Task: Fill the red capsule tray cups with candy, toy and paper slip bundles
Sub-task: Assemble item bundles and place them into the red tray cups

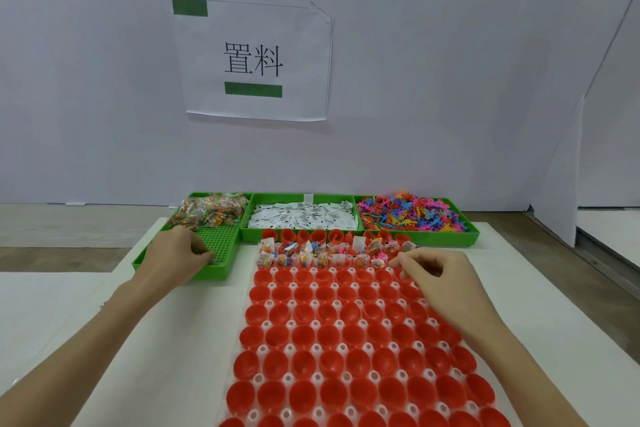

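Note:
A white tray of red capsule cups (346, 336) fills the middle of the table. Its far rows hold bundles (322, 255) of candy, toy and paper slip; the nearer rows are bare red cups. My left hand (178, 255) rests in the left green bin (221, 250), fingers curled on its bare grid floor, below the pile of candy packets (211, 210). My right hand (433, 274) hovers over the tray's far right edge, fingers pinched together beside the filled cups. Whether either hand holds anything is hidden.
A green bin of white paper slips (304, 215) stands behind the tray. To its right is a green bin of coloured plastic toys (412, 213). A paper sign (254, 61) hangs on the white wall behind. The white table surface (173, 322) extends left and right.

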`<control>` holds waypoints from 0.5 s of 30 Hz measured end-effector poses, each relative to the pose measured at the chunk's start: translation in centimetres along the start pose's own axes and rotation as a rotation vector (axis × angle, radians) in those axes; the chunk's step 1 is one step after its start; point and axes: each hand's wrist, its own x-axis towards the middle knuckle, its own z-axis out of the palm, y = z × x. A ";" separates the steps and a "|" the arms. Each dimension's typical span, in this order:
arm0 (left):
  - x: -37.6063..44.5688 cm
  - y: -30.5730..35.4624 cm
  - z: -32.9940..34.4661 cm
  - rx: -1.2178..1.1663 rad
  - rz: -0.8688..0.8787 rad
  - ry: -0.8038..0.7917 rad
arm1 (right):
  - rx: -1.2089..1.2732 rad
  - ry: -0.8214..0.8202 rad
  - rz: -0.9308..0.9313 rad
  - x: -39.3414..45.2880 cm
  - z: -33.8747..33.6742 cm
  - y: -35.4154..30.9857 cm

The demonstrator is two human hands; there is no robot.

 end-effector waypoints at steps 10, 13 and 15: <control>0.3 0.8 0.7 -0.140 0.065 0.114 | 0.061 0.071 0.071 -0.1 -0.8 0.7; -0.2 0.4 0.7 -0.064 0.189 0.222 | 0.069 0.072 0.072 0.0 -0.7 0.8; -0.8 0.4 0.4 -0.066 0.251 0.273 | 0.074 0.071 0.066 0.0 -0.7 0.8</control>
